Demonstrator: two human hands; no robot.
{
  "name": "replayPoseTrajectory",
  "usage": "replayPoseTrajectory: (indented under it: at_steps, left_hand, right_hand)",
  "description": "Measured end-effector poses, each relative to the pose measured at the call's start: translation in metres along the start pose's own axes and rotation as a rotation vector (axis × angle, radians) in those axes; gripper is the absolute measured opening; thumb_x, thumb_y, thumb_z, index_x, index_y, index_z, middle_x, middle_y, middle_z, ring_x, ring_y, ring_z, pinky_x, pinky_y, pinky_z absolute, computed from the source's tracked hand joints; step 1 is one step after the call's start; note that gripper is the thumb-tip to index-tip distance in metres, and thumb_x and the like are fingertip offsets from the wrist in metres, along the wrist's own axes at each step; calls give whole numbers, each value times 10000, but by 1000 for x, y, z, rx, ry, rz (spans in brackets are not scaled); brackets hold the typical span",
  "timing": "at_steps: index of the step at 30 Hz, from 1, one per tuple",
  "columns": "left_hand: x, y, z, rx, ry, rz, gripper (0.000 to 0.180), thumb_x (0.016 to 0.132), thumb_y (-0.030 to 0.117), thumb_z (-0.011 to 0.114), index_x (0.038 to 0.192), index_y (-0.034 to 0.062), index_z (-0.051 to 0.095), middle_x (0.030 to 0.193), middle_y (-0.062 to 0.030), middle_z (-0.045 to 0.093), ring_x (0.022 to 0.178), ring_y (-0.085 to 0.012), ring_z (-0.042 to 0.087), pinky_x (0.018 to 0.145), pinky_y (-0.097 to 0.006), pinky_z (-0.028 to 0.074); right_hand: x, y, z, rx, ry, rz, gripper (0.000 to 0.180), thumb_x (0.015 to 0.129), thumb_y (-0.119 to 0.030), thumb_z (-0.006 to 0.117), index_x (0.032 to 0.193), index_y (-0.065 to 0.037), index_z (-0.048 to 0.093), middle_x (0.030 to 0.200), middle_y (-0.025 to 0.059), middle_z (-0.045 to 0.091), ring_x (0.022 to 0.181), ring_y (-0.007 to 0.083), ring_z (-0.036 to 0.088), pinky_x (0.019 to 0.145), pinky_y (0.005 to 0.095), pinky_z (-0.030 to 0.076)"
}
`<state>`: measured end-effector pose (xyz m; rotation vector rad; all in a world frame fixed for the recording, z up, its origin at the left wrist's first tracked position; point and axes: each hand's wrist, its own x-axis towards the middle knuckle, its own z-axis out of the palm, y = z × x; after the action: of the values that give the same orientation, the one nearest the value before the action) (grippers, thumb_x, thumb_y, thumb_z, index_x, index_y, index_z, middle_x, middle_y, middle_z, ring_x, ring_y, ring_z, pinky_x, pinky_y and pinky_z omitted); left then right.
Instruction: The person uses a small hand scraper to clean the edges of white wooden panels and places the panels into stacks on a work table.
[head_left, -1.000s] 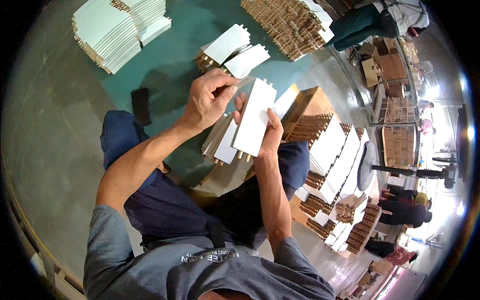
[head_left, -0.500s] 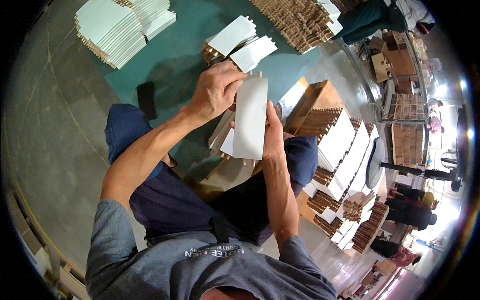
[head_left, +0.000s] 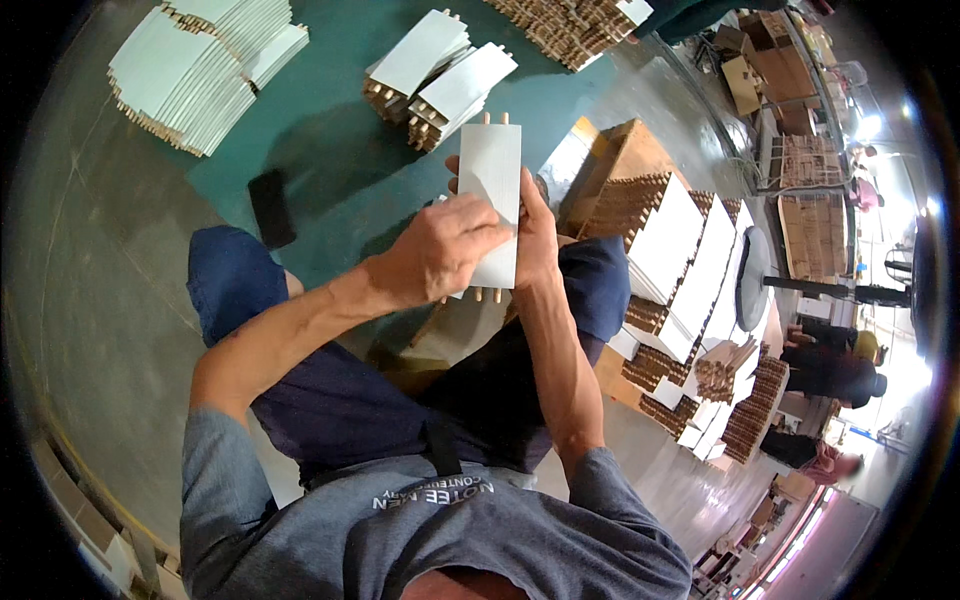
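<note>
A white rectangular board (head_left: 490, 165) with wooden dowel pegs poking from both short ends is held upright above my lap. My right hand (head_left: 538, 235) grips it along the right edge, thumb at the side, with fingertips showing past the left edge. Across the lower part of its face lies my left hand (head_left: 448, 250), fingers curled and pressed together; anything inside them is hidden. Just beyond stand two small stacks of similar pegged boards, the left stack (head_left: 420, 52) and the right stack (head_left: 468, 85).
On the green mat (head_left: 330, 75) lie a dark flat phone-like object (head_left: 271, 208) and a large board stack (head_left: 175, 75) at far left. Another pile (head_left: 565, 28) stands at the back. To my right are stacked boards (head_left: 668, 240), a black fan (head_left: 752, 280) and people further off.
My left hand has moved from the board's top pegs down onto its face. The right hand still grips the board. The view has shifted slightly.
</note>
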<state>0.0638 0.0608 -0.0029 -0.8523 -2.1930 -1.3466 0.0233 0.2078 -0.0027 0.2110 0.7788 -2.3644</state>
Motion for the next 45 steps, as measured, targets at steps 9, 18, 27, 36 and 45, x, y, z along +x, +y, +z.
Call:
replayPoseTrajectory:
  at_steps: [9,18,27,36,45]
  left_hand:
    - [6,-4,-6,26,47,52,295,851,41,538,1093,1,702,858,-129,634,796,-288,607,703,-398,517]
    - [-16,10,13,60,-90,206,299,773,-31,573,1052,-26,681,859,-137,616,833,-282,619,724,-381,532]
    - [15,-17,-42,40,345,-144,110,889,40,634,946,-15,711,810,-118,640,705,-231,612,636,-340,499]
    - [22,-49,-85,-15,515,-258,160,924,78,666,1035,-27,711,926,-78,683,816,-149,637,720,-274,499]
    - [18,-46,-91,-115,566,-262,174,923,80,666,1053,-22,719,921,-82,678,790,-133,625,686,-266,490]
  right_hand:
    - [0,-7,-2,111,4,32,548,1056,-468,380,1382,-51,521,1269,145,632,1091,271,646,966,426,525]
    - [4,-10,-8,-65,48,-38,546,1063,-442,352,1397,-39,510,1160,156,679,1017,251,671,865,371,572]
    - [2,-24,-6,-151,165,-154,518,1020,-430,454,1367,-49,510,1165,155,639,892,236,653,774,333,560]
    - [-9,-3,-53,-1561,729,-197,794,834,-506,710,1354,41,468,1166,222,621,978,307,638,861,409,517]
    - [17,40,-85,-1822,650,-341,824,774,-534,765,1251,56,443,1153,313,572,1072,466,595,894,514,498]
